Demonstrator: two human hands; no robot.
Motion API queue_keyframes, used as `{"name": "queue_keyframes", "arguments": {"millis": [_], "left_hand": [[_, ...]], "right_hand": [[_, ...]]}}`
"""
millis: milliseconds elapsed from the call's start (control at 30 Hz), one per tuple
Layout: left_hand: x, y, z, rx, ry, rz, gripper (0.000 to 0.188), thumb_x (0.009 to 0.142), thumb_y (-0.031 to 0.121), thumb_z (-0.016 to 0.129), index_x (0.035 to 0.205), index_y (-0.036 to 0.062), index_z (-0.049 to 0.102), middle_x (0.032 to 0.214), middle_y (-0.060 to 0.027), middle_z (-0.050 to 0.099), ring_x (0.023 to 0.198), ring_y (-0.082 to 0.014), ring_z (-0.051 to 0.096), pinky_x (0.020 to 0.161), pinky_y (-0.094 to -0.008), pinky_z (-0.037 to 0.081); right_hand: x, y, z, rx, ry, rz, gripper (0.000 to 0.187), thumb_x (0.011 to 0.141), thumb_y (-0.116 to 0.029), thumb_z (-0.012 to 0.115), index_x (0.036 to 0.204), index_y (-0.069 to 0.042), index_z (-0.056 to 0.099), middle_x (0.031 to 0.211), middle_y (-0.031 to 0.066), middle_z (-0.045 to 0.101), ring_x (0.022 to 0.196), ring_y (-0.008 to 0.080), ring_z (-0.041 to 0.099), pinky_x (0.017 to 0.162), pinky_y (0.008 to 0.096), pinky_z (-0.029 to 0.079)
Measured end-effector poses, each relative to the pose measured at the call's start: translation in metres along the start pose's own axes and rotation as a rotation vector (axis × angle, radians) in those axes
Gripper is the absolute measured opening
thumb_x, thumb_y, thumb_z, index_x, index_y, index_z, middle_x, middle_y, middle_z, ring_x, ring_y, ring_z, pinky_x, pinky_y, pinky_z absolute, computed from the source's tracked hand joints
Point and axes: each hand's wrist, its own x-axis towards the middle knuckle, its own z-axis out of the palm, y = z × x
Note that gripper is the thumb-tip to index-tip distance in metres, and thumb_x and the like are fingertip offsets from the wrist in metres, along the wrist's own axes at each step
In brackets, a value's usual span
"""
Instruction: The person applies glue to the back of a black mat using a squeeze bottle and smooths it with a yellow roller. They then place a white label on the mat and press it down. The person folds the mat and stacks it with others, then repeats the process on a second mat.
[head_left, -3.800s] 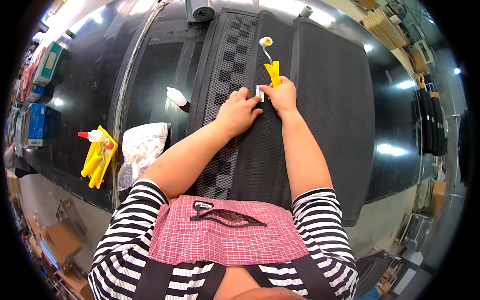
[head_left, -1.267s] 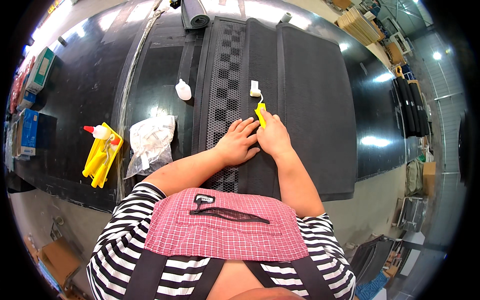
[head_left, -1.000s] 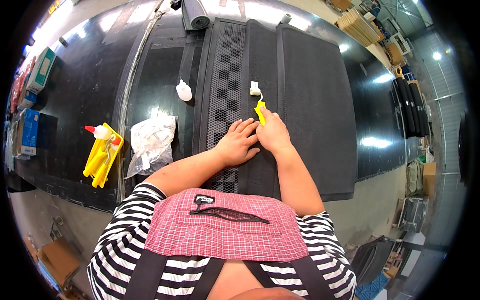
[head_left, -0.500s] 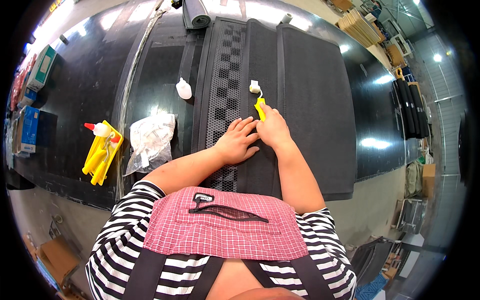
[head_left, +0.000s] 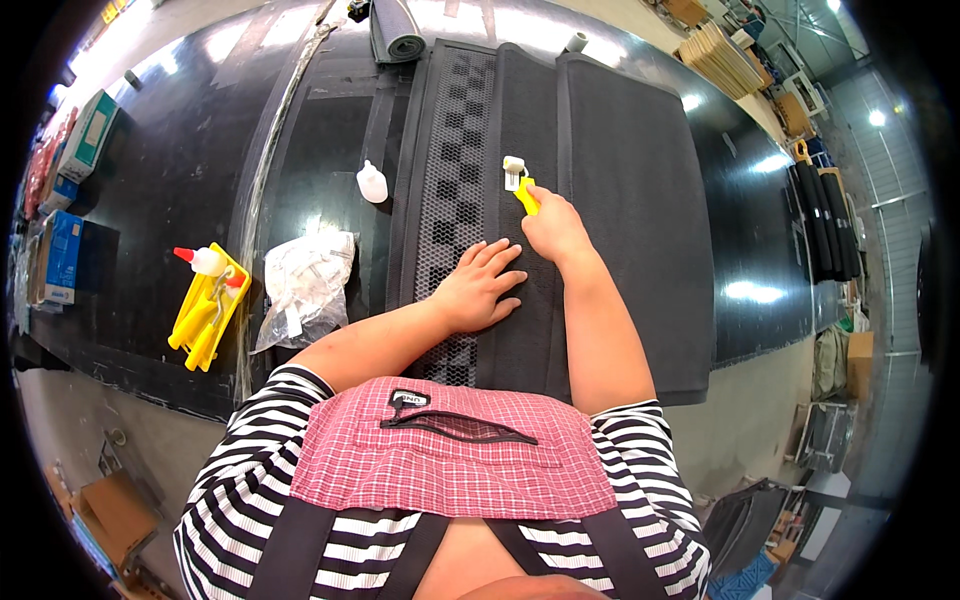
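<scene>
My right hand [head_left: 556, 228] is closed round the yellow handle of a small paint roller [head_left: 524, 190]. The roller's pale head lies on a black mat [head_left: 625, 200], on the strip left of a raised seam. My left hand [head_left: 480, 286] lies flat with fingers spread, partly over that strip and partly by a honeycomb-patterned band [head_left: 455, 190]. Left of the mat stands a white squeeze bottle [head_left: 371, 183]. Nearer to me, a clear plastic bag [head_left: 308, 285] holds white pieces.
A yellow tray [head_left: 205, 310] with yellow-handled tools and a red-tipped bottle [head_left: 200, 260] lies on the black table [head_left: 150, 230]. Boxes [head_left: 62, 255] line the left edge. A rolled grey mat [head_left: 400, 40] lies at the far side; more dark rolls [head_left: 825, 220] are at the right.
My right hand and the roller have shifted slightly away from me and right, with the roller's head turned. My left hand stays nearly in place on the mat.
</scene>
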Motion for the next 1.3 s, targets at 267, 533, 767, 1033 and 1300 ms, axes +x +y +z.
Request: {"name": "queue_keyframes", "arguments": {"millis": [267,533,767,1033,1300], "left_hand": [[-0.002,-0.002,0.002,-0.023,0.016,-0.006,0.047,0.088,0.034,0.072,0.129,0.0122,0.065,0.152,-0.0177,0.046,0.146,-0.0371,0.037,0.12,-0.0548,0.026],[-0.001,-0.001,0.001,-0.016,0.016,-0.001,0.049,0.089,0.035,0.072,0.131,0.0125,0.063,0.153,-0.0179,0.045,0.147,-0.0371,0.036,0.121,-0.0551,0.026],[-0.013,-0.005,-0.021,-0.438,0.17,-0.155,0.035,0.091,0.017,0.071,0.125,0.0087,0.065,0.142,-0.0186,0.055,0.133,-0.0374,0.052,0.111,-0.0457,0.043],[-0.132,0.02,-0.092,-0.492,0.219,-0.279,0.012,0.089,0.004,0.071,0.101,0.0034,0.069,0.102,-0.0122,0.068,0.098,-0.0292,0.067,0.085,-0.037,0.054],[-0.217,0.044,-0.186,0.45,0.426,-0.286,0.017,0.081,0.013,0.077,0.097,0.0119,0.072,0.088,-0.0047,0.066,0.077,-0.0236,0.064,0.071,-0.0359,0.052]], "right_hand": [[-0.034,-0.004,-0.006,-0.044,-0.076,0.055,0.059,0.091,-0.013,0.055,0.149,-0.011,0.051,0.138,0.0186,0.059,0.129,0.0348,0.057,0.108,0.0438,0.046],[-0.079,0.012,-0.01,0.217,0.156,-0.068,0.059,0.09,-0.013,0.057,0.148,-0.008,0.049,0.128,0.0198,0.061,0.117,0.0372,0.061,0.1,0.043,0.05],[-0.094,0.014,0.036,0.971,0.116,-0.219,0.058,0.094,0.002,0.057,0.15,-0.001,0.043,0.106,0.0051,0.062,0.084,0.0068,0.058,0.076,0.0241,0.051],[-0.118,-0.02,0.094,0.292,0.164,-0.4,0.06,0.095,-0.009,0.061,0.153,-0.015,0.046,0.108,0.0129,0.058,0.094,0.0296,0.061,0.084,0.0421,0.052],[-0.114,-0.039,0.096,-0.044,-0.056,-0.341,0.054,0.093,-0.028,0.07,0.145,-0.019,0.057,0.109,0.0135,0.052,0.096,0.0346,0.064,0.084,0.0452,0.055]]}}
